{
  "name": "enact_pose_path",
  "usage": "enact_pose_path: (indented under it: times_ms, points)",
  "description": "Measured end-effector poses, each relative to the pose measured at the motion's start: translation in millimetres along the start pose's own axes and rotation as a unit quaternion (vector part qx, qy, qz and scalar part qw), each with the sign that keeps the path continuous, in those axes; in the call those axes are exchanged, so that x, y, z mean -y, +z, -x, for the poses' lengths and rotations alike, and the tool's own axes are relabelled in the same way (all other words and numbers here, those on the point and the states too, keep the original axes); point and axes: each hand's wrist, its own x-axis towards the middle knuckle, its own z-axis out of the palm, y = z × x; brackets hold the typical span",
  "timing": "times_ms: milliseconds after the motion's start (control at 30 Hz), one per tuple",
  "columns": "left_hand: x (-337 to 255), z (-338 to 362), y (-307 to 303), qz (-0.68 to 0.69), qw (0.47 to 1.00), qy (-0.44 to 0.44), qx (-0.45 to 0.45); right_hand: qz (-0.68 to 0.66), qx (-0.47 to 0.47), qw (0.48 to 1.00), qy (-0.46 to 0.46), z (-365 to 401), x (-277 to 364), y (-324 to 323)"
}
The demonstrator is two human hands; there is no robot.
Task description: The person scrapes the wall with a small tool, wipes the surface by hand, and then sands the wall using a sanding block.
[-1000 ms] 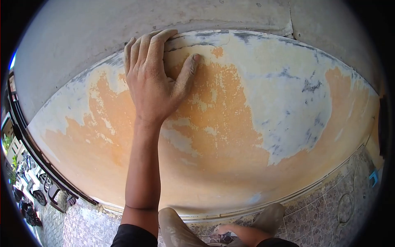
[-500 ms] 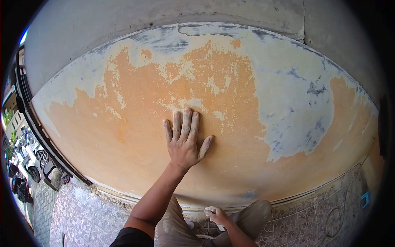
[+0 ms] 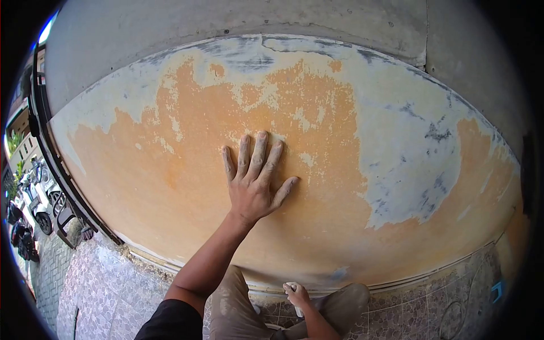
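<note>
My left hand (image 3: 253,175) lies flat on the orange, patchy wall (image 3: 198,198), its dusty fingers spread and nothing in its grasp. Pale areas where the orange coat is absent show along the top and right of the wall. Low down, in front of my knees, my right hand (image 3: 297,294) is closed around a small whitish object (image 3: 291,286), mostly hidden by the fingers.
Grey concrete (image 3: 340,14) runs above the painted part. Patterned tiles (image 3: 102,289) cover the floor along the wall's foot. Parked motorbikes (image 3: 37,195) stand beyond a dark metal frame (image 3: 56,161) at the left. A blue item (image 3: 497,291) lies at the right.
My left hand has slid slightly up the wall and its fingers have spread wider. The view has shifted a little. My right hand stays low and closed.
</note>
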Motion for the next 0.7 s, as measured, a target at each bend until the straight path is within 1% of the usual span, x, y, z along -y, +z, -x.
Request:
enact_pose_path:
  times_ms: [133,200,300,433,467,500,567,600,667,700]
  points:
    - [0.4,2.7,-1.1,0.011,1.000,0.006,-0.001,0.021,-0.003,1.000,-0.014,-3.3,-8.6,7.9]
    - [2.5,11.2,-1.8,0.007,0.999,0.038,0.017,0.034,-0.016,0.999,-0.020,-3.7,-9.1,7.8]
    - [4.0,28.8,0.2,0.000,0.999,0.043,0.027,0.054,-0.034,0.997,-0.038,-0.4,-6.4,4.6]
    - [10.5,29.1,-4.6,-0.010,0.997,0.065,0.028,0.057,-0.032,0.998,-0.022,5.5,8.2,-3.3]
    - [11.4,23.9,-6.3,-0.010,0.998,0.064,0.027,0.055,-0.009,0.998,0.007,7.2,13.2,-6.1]
    - [11.7,10.6,-12.7,-0.010,0.999,0.040,0.032,0.052,0.015,0.998,0.035,7.9,18.1,-8.2]
    - [10.5,-28.2,-29.4,-0.013,0.999,-0.009,0.033,0.064,0.011,0.998,0.025,8.3,18.7,-7.0]
    - [11.1,-50.0,-35.0,-0.014,0.999,-0.009,0.032,0.075,0.009,0.997,0.018,8.5,19.3,-5.9]
    - [12.8,-84.7,-39.4,-0.011,1.000,-0.013,-0.026,0.076,0.014,0.997,0.018,8.7,21.0,-4.5]
    - [11.1,-93.5,-36.8,-0.011,1.000,-0.014,-0.026,0.078,0.018,0.997,0.019,9.0,21.6,-4.8]
